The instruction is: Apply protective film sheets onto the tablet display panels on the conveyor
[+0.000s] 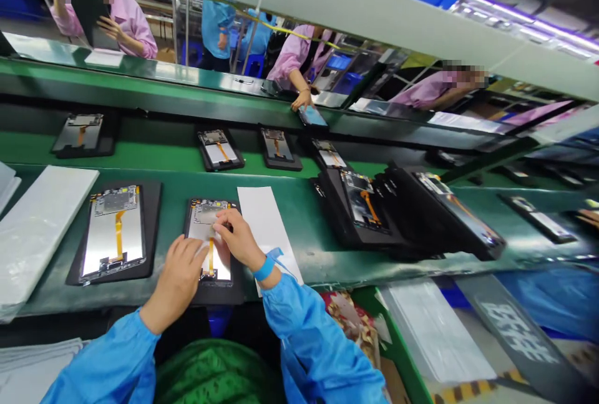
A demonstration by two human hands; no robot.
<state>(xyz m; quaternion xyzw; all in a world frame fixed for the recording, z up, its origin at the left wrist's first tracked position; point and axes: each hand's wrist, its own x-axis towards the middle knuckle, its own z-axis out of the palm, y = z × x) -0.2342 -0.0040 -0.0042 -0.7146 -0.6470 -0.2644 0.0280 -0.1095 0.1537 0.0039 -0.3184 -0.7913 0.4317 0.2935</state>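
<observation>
An opened tablet point(223, 272) with an orange ribbon cable point(211, 260) lies on a dark pad point(219, 295) in front of me. My left hand point(176, 276) rests over the tablet's left side, fingers bent and close together near the cable. What its fingertips hold, if anything, is hard to make out. From the right, my right hand point(239, 239) reaches over the metal plate, thumb and forefinger pinched just above the cable. Anything in that pinch is too small to name. A blue band point(264, 269) circles my right wrist.
Left of my hands lies another opened tablet point(100, 235), beside white sheets point(44, 229). A white strip point(266, 217) lies on the right, near stacked black pads point(407, 217) bearing tablets. Beyond, more tablets sit on a green conveyor point(175, 148); a co-worker's hand point(303, 100) touches one.
</observation>
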